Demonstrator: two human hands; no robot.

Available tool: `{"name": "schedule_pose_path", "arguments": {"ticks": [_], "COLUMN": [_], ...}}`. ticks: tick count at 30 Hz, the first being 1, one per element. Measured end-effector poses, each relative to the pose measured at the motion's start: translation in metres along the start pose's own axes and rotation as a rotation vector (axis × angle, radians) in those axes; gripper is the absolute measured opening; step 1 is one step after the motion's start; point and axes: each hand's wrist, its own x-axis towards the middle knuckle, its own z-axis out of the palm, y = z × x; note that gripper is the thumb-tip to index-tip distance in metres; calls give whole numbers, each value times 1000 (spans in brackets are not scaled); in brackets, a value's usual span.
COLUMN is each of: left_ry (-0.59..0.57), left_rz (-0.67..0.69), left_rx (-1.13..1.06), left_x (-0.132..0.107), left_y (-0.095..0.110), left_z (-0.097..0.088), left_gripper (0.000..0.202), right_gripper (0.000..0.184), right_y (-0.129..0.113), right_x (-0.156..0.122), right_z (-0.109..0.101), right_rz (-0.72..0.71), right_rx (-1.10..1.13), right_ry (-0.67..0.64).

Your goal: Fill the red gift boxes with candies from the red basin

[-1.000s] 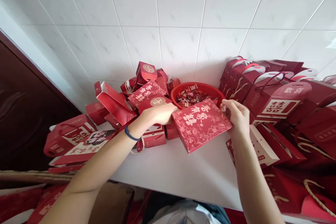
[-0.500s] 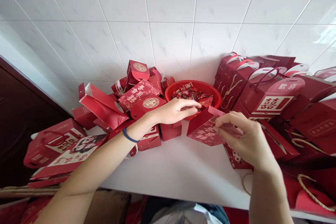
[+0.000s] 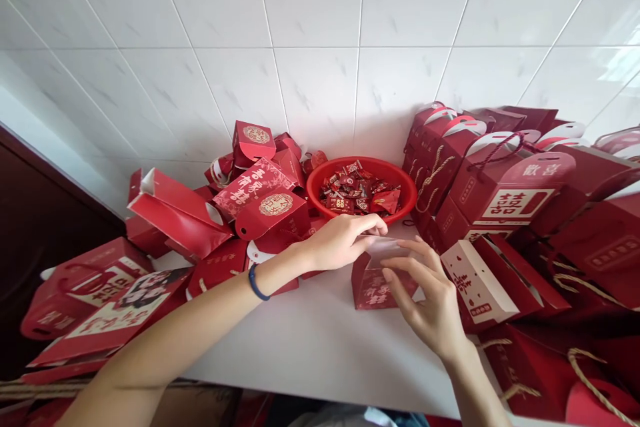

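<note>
A small red gift box (image 3: 376,287) with pale lettering stands upright on the white tabletop, its top at my hands. My left hand (image 3: 340,243), with a dark blue band at the wrist, reaches over its upper left edge. The fingers curl behind the top rim and the thumb lies in front. My right hand (image 3: 425,287) is at the box's right side with fingers spread, some near or touching its upper flap. Just behind stands a red plastic basin (image 3: 313,190) holding wrapped candies (image 3: 353,187). The inside of the box is hidden.
Red gift boxes (image 3: 273,207) lie piled on the left, some tilted. More boxes with rope handles (image 3: 510,200) stand stacked on the right, beside a white-sided box (image 3: 475,280). A tiled wall (image 3: 315,93) rises behind the white table (image 3: 320,340).
The small box has come nearer to me and now stands upright on the table. My left hand has moved from the basin's edge to its rim. My right hand's fingers have spread.
</note>
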Motion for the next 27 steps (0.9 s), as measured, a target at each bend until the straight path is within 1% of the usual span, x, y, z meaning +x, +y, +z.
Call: {"name": "schedule_pose_path", "arguments": {"ticks": [3, 5, 7, 9, 10, 11, 14, 17, 19, 21, 23, 24, 26, 27], "left_ry": [71, 91, 99, 84, 62, 30, -91, -208, -283, -324, -303, -272, -236, -253], "left_rz": [-13, -34, -94, -158, -179, -194, -200, -215, -220, -174, -104, -85, -132, -184], "left_rx": [27, 6, -36, -60, -62, -57, -28, 6, 49, 114, 197, 242, 384, 489], "left_x": [-1, -2, -3, -6, -7, -8, -13, -16, -13, -1, 22, 37, 72, 91], "left_y": [-5, -9, -11, -11, -10, -10, -8, -6, -4, -2, -2, -4, -12, -17], "left_z": [3, 4, 5, 5, 4, 3, -2, -12, -21, -33, -46, -52, -59, -59], "left_gripper": [24, 28, 26, 15, 12, 17, 37, 47, 49, 39, 23, 21, 24, 25], "right_gripper": [7, 8, 9, 12, 15, 21, 36, 39, 38, 39, 40, 40, 39, 38], "right_y": [5, 8, 10, 13, 15, 17, 23, 25, 25, 25, 25, 25, 25, 26], "right_x": [-4, -5, -6, -7, -8, -9, -11, -11, -10, -10, -10, -10, -11, -12], "right_z": [2, 5, 8, 9, 9, 9, 7, 6, 7, 8, 12, 15, 20, 23], "right_rz": [115, 159, 166, 187, 216, 256, 395, 516, 571, 608, 626, 625, 611, 601], "right_rx": [-10, 18, 54, 88, 108, 134, 251, 398, 461, 491, 501, 503, 502, 504], "right_ry": [110, 141, 129, 80, 48, 15, -61, -115, -127, -120, -103, -95, -77, -67]}}
